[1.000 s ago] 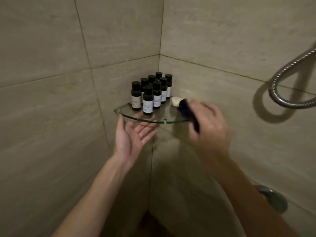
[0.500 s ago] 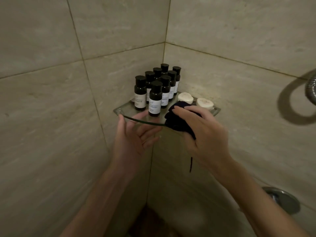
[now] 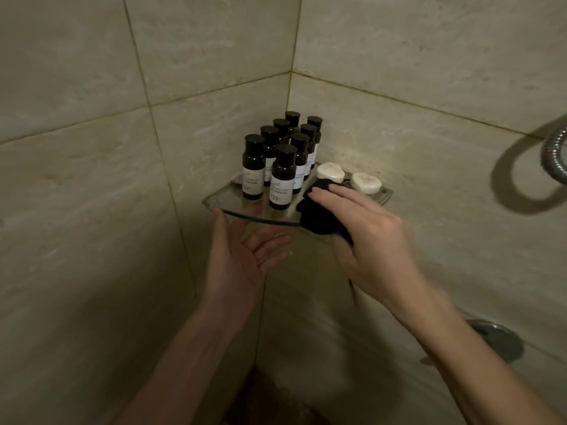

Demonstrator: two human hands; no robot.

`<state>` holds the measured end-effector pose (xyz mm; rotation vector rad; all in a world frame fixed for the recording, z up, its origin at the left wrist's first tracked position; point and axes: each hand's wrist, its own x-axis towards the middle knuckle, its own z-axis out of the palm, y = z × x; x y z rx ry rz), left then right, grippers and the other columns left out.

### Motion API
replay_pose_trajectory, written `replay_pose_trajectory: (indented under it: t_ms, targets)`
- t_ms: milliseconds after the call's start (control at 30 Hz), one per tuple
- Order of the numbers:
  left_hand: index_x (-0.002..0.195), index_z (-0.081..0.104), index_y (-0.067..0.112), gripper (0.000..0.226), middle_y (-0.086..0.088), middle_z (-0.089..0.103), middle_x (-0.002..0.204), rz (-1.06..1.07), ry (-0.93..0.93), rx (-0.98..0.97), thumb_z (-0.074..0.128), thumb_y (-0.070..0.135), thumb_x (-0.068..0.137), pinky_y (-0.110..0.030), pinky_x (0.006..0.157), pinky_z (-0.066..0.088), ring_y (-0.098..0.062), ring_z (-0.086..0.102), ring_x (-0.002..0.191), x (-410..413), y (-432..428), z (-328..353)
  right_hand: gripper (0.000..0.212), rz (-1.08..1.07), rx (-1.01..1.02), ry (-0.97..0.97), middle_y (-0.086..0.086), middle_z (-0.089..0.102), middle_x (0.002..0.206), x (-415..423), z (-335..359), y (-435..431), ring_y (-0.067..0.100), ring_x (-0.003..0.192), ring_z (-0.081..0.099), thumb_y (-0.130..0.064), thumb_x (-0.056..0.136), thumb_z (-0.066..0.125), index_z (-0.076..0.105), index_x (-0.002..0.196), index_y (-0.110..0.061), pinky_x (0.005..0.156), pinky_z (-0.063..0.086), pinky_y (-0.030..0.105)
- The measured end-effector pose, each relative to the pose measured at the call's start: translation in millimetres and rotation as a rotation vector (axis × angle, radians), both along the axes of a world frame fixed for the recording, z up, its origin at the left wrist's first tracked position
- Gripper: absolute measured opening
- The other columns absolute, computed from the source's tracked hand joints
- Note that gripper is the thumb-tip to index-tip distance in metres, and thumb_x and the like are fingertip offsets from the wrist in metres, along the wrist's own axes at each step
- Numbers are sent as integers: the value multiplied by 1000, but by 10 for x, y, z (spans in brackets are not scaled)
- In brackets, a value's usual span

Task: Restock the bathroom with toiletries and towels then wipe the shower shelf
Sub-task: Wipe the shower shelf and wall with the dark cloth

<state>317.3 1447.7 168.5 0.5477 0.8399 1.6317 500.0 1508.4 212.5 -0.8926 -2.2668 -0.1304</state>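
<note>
A glass corner shelf (image 3: 214,201) sits where two beige tiled walls (image 3: 92,179) meet. Eight small dark bottles (image 3: 283,179) with black caps and white labels stand upright in a tight cluster on its left and back part, close to the corner. Two round white soaps (image 3: 329,172) lie along the right wall, side by side, with the nearer one just beside the bottles.

The right hand (image 3: 368,240) holds a dark cloth (image 3: 319,222). Its grip is clamped on the bunched fabric, with the fingers laid over the top. The cloth rests on the front right part of the shelf and spills over the rim. It lies just in front of the soaps and beside the foremost bottle; whether it touches either I cannot tell.

The left hand (image 3: 242,259) is below the shelf's front edge, palm up, its grip apart with the fingers spread and relaxed. The thumb reaches up to the glass rim at the left, while the fingers extend under the glass.

A metal shower hose (image 3: 552,161) loops in at the right edge, casting a curved shadow on the tile. Lower right, a round metal wall fitting (image 3: 500,338) shows past the right forearm.
</note>
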Motion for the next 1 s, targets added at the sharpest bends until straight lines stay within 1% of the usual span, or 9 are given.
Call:
replay_pose_trajectory:
  t_ms: [100, 200, 300, 400, 500, 633, 767, 867, 1000]
  targets:
    - [118, 65, 16, 55, -9, 75, 98, 81, 91, 24, 31, 56, 102, -35, 75, 53, -20, 72, 89, 34, -66, -19, 55, 143, -32, 97, -10, 63, 132, 96, -8, -33, 6, 130, 56, 4, 78, 52, 70, 126, -17, 105, 50, 31]
    - [76, 62, 8, 40, -3, 61, 66, 436, 699, 167, 44, 30, 104, -32, 58, 47, -14, 58, 62, 113, -283, -155, 54, 130, -305, 525, -12, 74, 116, 278, 42, -146, 5, 110, 68, 12, 79, 45, 75, 109, -20, 93, 54, 22]
    - [60, 59, 5, 44, -1, 52, 59, 505, 1281, 716, 47, 17, 100, -37, 50, 38, -19, 45, 53, 259, -457, 15, 42, -84, -703, 1085, -4, 76, 93, 577, 97, -159, 14, 87, 69, 9, 89, 51, 78, 95, -22, 72, 53, 27]
    - [74, 70, 7, 32, -2, 62, 72, 411, 1600, 947, 52, 18, 99, -32, 60, 41, -20, 51, 66, 615, -249, 484, 28, -338, -1190, 1238, 12, 72, 80, 905, 46, -146, 23, 64, 67, -14, 86, 62, 70, 111, -5, 60, 53, 30]
    - [100, 71, 12, 31, -4, 67, 96, 436, 1868, 697, 47, 31, 96, -35, 72, 47, -24, 58, 89, 981, 170, 907, 17, -422, -1422, 1294, 15, 73, 70, 1028, 60, -269, 27, 62, 69, -19, 93, 57, 65, 102, -6, 59, 58, 31]
    - [121, 56, 12, 44, -12, 58, 119, 217, 2202, 265, 42, 46, 97, -42, 93, 42, -29, 52, 113, 1096, 694, 1062, 15, -431, -1369, 1334, 17, 72, 85, 1089, 140, -396, 31, 79, 65, -23, 98, 56, 63, 100, -11, 76, 51, 41]
    - [135, 46, 15, 62, -17, 49, 136, 34, 2321, -11, 32, 62, 98, -52, 107, 34, -33, 44, 128, 1023, 899, 948, 15, -394, -1160, 1238, 12, 73, 74, 1130, 187, -384, 24, 61, 67, -20, 97, 57, 68, 101, -9, 59, 51, 32]
    - [135, 43, 19, 58, -15, 49, 138, 7, 2294, -47, 35, 62, 98, -50, 100, 39, -34, 42, 130, 1009, 880, 824, 21, -308, -891, 1113, 0, 71, 64, 1101, 286, -344, 14, 55, 62, -10, 96, 55, 74, 95, -18, 50, 45, 23]
    - [124, 54, 20, 40, -8, 58, 121, 214, 2258, 95, 36, 49, 103, -40, 76, 44, -28, 51, 116, 1042, 758, 750, 33, -130, -637, 1018, 5, 74, 85, 980, 420, -219, 17, 74, 61, -10, 95, 59, 78, 92, -37, 64, 43, 33]
